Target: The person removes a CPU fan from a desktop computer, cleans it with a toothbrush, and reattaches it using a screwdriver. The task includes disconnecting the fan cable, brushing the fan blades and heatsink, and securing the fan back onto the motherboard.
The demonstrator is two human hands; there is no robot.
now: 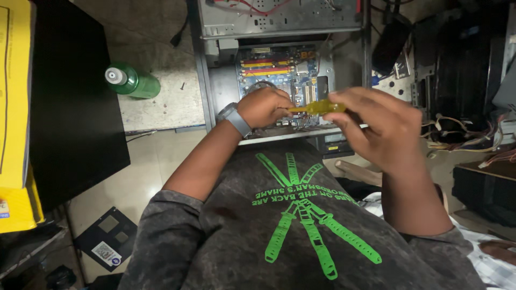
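Note:
An open computer case (279, 24) lies on the floor in front of me, its blue motherboard (290, 75) showing red and yellow memory slots. My right hand (376, 129) grips the yellow translucent handle of a screwdriver (317, 108) that points left. My left hand (264, 106), with a grey watch on its wrist, is closed over the motherboard near the round cooler, right at the screwdriver's tip; what it pinches is hidden. My grey shirt with a green print fills the lower view.
A green plastic bottle (131, 81) lies on the floor left of the case. A black panel (75, 102) and a yellow box (13, 96) stand at the far left. Cable bundles (467, 137) and dark hardware crowd the right. A small black drive (105, 239) lies lower left.

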